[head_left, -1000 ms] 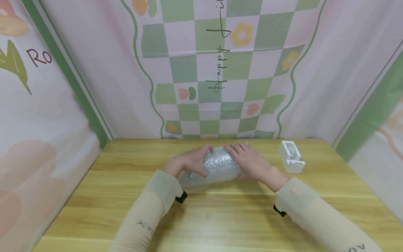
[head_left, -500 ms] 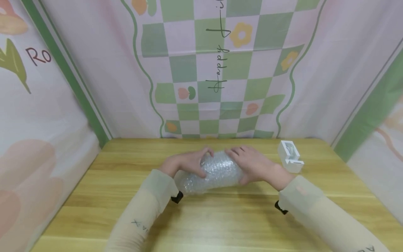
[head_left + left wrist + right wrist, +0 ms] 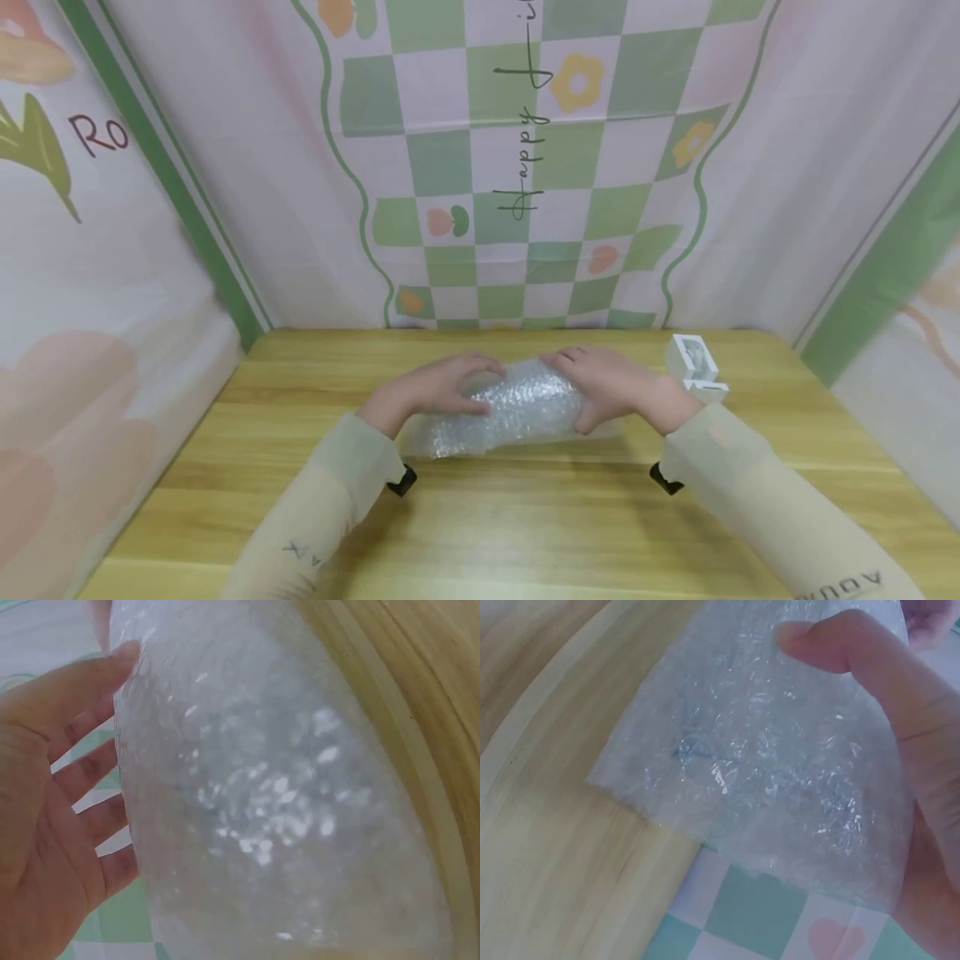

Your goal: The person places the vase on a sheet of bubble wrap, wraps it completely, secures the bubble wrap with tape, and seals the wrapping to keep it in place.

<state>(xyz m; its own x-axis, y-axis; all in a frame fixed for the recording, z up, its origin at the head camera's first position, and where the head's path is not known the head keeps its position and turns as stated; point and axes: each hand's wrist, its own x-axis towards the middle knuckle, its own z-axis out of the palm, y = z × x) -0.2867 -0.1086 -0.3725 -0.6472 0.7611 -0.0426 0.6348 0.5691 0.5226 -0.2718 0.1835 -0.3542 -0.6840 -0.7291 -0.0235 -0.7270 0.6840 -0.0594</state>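
A roll-shaped bundle of clear bubble wrap [image 3: 525, 408] lies across the middle of the wooden table in the head view. My left hand [image 3: 442, 385] grips its left part, thumb on the near side and fingers over the far side. At the right end, my right hand [image 3: 611, 385] holds the bundle with the thumb in front. The left wrist view shows the left thumb and fingers [image 3: 88, 761] along one edge of the shiny wrap. In the right wrist view, the right thumb [image 3: 832, 641] presses on the wrap, whose flat end flares out. Whatever lies inside is hidden.
A white tape dispenser [image 3: 680, 360] stands at the back right, partly behind the right forearm. The wooden table [image 3: 510, 517] meets a printed curtain [image 3: 442, 167] at its far edge. Fabric walls rise on both sides.
My left hand has slid a little to the left along the bundle. The bubble wrap has turned slightly, and more of its left end and a flat edge at right now show.
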